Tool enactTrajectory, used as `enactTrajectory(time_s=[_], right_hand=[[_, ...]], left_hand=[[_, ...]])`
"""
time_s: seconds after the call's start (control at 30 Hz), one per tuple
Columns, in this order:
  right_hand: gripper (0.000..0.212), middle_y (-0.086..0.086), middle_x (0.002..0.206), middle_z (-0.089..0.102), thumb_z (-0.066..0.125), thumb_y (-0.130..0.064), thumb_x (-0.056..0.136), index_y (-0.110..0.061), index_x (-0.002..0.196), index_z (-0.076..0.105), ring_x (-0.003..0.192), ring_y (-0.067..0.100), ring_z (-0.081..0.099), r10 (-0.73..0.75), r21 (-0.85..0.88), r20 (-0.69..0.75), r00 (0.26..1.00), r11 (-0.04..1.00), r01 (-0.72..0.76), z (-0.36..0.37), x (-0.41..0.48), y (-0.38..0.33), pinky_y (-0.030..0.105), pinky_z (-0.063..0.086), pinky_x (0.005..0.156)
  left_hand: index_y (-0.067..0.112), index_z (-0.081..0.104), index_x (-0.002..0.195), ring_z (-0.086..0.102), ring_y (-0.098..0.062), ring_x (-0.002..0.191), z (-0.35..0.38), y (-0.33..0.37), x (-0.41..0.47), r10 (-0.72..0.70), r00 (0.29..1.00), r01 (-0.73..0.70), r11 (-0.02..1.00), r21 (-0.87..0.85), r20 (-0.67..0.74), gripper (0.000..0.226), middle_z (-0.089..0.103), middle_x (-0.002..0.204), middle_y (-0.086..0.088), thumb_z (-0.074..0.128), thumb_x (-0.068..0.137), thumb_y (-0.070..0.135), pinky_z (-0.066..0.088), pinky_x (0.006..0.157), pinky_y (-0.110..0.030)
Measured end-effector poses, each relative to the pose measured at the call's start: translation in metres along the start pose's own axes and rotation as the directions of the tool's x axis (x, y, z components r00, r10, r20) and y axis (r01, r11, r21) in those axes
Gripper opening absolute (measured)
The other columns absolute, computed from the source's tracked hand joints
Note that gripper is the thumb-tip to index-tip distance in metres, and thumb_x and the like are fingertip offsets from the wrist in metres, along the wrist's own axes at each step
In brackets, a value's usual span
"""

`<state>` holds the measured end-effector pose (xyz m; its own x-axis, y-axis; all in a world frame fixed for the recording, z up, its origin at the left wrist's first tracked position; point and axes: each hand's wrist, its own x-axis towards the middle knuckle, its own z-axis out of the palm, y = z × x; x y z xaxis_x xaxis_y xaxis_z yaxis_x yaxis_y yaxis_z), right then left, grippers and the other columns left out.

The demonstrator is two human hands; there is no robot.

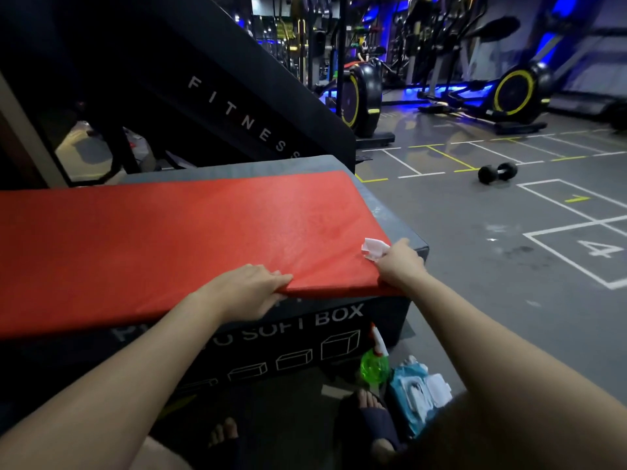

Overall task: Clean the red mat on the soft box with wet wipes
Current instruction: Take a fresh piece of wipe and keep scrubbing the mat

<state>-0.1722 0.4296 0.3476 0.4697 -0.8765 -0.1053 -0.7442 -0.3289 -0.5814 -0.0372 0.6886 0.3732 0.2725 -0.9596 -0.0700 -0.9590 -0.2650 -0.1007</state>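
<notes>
Nearest, on the floor (509,249) by the person's sandalled feet (368,418), a blue wipes pack (417,391) lies with its flap open. A green spray bottle (373,362) stands just beyond it, against the near right foot of the soft box (339,334). A step to the right could knock the bottle over or land on the pack.

Above them, the red mat (169,232) lies across the top of the box, and its near edge juts past the box front. The mat looks loose on the box. A hard push with the wipe could probably slide it off toward the far side, or buckle the overhanging edge if the steadying hand lets go. The wipe is small and bunched, so it may also roll up and skip patches of the mat.

The left hand (251,290) has its grip on the mat's near edge. Its fingers lie over the top of the edge, close together; the thumb is hidden below, so I cannot tell how tightly it clamps. The right hand (400,262) sits at the near right corner with its grip closed on a crumpled white wet wipe (375,249). The wipe pokes out to the left of the fingers and rests on the red surface.

Farther off, a dumbbell (497,173) lies on the marked floor, well apart from the box. Exercise bikes (515,93) stand at the back.
</notes>
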Motion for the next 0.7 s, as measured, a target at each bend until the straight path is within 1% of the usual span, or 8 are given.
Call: enactTrajectory(time_s=[0.1,0.2,0.27,0.33,0.47,0.57,0.63,0.7], right_hand=[[0.064,0.017,0.108,0.064,0.065,-0.059,0.083,-0.002,0.108,0.052,0.103,0.037,0.061,-0.014,-0.075,0.062,0.998,0.997,0.019,-0.009,-0.013,0.003,0.038,0.05,0.083],[0.03,0.013,0.085,0.061,0.063,-0.033,0.091,-0.005,0.088,0.054,0.077,0.031,0.064,-0.019,-0.057,0.182,0.983,0.998,0.03,-0.022,-0.012,0.002,0.032,0.05,0.064],[0.019,0.01,0.087,0.06,0.056,-0.023,0.092,-0.004,0.091,0.058,0.088,0.032,0.067,-0.025,-0.104,0.191,0.981,0.993,0.046,-0.026,-0.002,0.001,0.028,0.047,0.066],[0.018,0.01,0.088,0.061,0.053,-0.022,0.089,-0.006,0.091,0.06,0.091,0.033,0.065,-0.061,-0.101,0.072,0.996,0.993,0.068,-0.028,0.011,-0.001,0.029,0.044,0.067],[0.014,0.006,0.087,0.062,0.053,-0.025,0.093,-0.012,0.092,0.052,0.08,0.024,0.059,-0.198,0.195,-0.118,0.973,0.956,0.218,-0.031,0.034,-0.012,0.028,0.039,0.063],[0.011,0.006,0.08,0.068,0.049,-0.018,0.097,-0.016,0.108,0.049,0.054,0.008,0.068,-0.242,0.423,-0.105,0.965,0.867,0.263,-0.023,0.051,-0.023,0.02,0.051,0.051],[0.03,0.009,0.081,0.068,0.04,-0.002,0.096,-0.017,0.117,0.054,0.056,0.021,0.071,-0.217,0.591,-0.077,0.973,0.776,0.22,-0.017,0.069,-0.031,0.034,0.061,0.06],[0.034,0.007,0.083,0.071,0.041,0.005,0.092,-0.007,0.112,0.066,0.062,0.025,0.071,-0.212,0.632,-0.085,0.974,0.744,0.217,-0.011,0.092,-0.036,0.042,0.062,0.069]], left_hand=[[0.024,0.048,0.152,0.06,-0.023,0.124,0.002,0.002,-0.009,0.014,1.0,-0.015,0.999,-0.049,-0.02,0.056,0.064,0.139,-0.002,0.058,0.1,0.043,0.044,0.105,-0.035],[0.035,0.055,0.143,0.066,-0.016,0.107,0.01,-0.002,0.0,0.0,1.0,0.0,1.0,-0.016,0.021,0.067,0.07,0.12,0.008,0.061,0.086,0.071,0.053,0.091,-0.036],[0.041,0.056,0.139,0.066,-0.011,0.104,0.009,-0.005,0.011,-0.027,0.999,0.026,0.999,-0.029,-0.027,0.074,0.068,0.121,0.014,0.044,0.082,0.088,0.055,0.087,-0.034],[0.044,0.054,0.14,0.065,-0.011,0.111,0.006,-0.01,0.024,-0.069,0.994,0.061,0.994,-0.087,-0.09,0.075,0.066,0.128,0.016,0.032,0.085,0.089,0.055,0.088,-0.035],[0.047,0.052,0.141,0.062,-0.011,0.12,0.009,-0.023,0.049,-0.131,0.984,0.111,0.981,-0.156,-0.123,0.069,0.063,0.134,0.019,0.025,0.088,0.084,0.054,0.091,-0.036],[0.045,0.056,0.138,0.063,-0.011,0.118,0.011,-0.041,0.072,-0.2,0.968,0.158,0.957,-0.245,-0.154,0.077,0.063,0.134,0.019,0.019,0.084,0.086,0.055,0.092,-0.035],[0.042,0.057,0.138,0.062,-0.011,0.12,0.01,-0.054,0.092,-0.235,0.957,0.185,0.945,-0.269,-0.169,0.073,0.061,0.136,0.019,0.022,0.085,0.077,0.054,0.094,-0.035],[0.039,0.057,0.139,0.06,-0.013,0.125,0.01,-0.066,0.114,-0.254,0.954,0.202,0.935,-0.291,-0.156,0.072,0.059,0.14,0.016,0.024,0.085,0.074,0.052,0.099,-0.035]])
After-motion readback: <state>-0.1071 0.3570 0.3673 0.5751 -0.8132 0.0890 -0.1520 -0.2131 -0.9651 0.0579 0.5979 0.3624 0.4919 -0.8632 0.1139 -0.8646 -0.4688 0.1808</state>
